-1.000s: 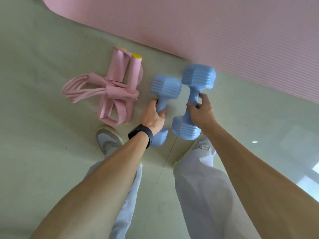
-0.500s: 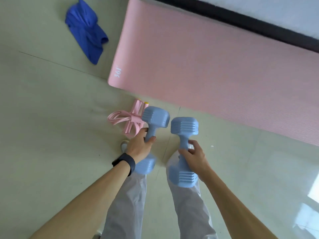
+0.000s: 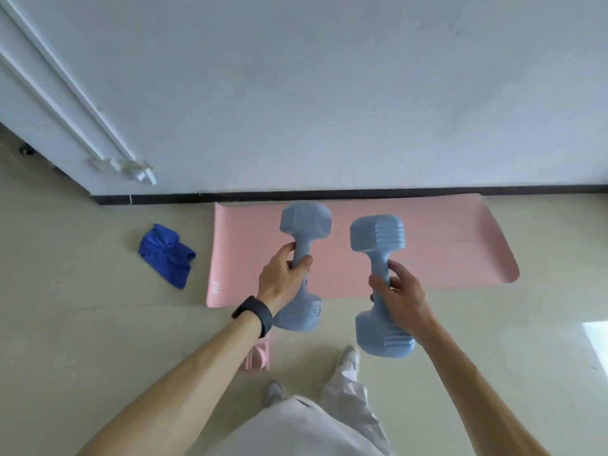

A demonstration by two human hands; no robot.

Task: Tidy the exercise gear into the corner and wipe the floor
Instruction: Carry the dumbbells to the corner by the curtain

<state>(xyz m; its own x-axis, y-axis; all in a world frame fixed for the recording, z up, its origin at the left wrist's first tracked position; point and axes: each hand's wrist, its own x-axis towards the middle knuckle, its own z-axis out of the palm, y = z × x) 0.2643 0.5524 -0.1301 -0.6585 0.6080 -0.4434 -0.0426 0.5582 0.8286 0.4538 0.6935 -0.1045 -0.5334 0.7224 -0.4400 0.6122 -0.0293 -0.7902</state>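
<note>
From my remote seat I see both dumbbells up off the floor (image 3: pixel 82 324) now, where a second ago they were only just being gathered from beside the pink resistance band (image 3: pixel 258 355). The left hand (image 3: pixel 281 278) has its fingers and thumb wrapped round the handle of the left dumbbell (image 3: pixel 304 225), and the right hand (image 3: pixel 403 297) is curled round the handle of the right dumbbell (image 3: pixel 376 236), each weight tilted with one head toward the wall (image 3: pixel 329 93). They sit further apart than half a second ago, when their upper heads nearly touched. The view has swung upward: the wall and its dark baseboard (image 3: pixel 329 194) fill the top, and the whole pink mat (image 3: pixel 444 245) shows, lying flat along the baseboard behind the dumbbells. The blue cloth (image 3: pixel 166 255) lies crumpled on the floor just left of the mat. The band has slipped mostly under the left forearm (only a pink corner peeks out below the black wristband (image 3: pixel 253 311)). The right shoe (image 3: pixel 350 355) is set ahead of the left shoe (image 3: pixel 273 391).
</note>
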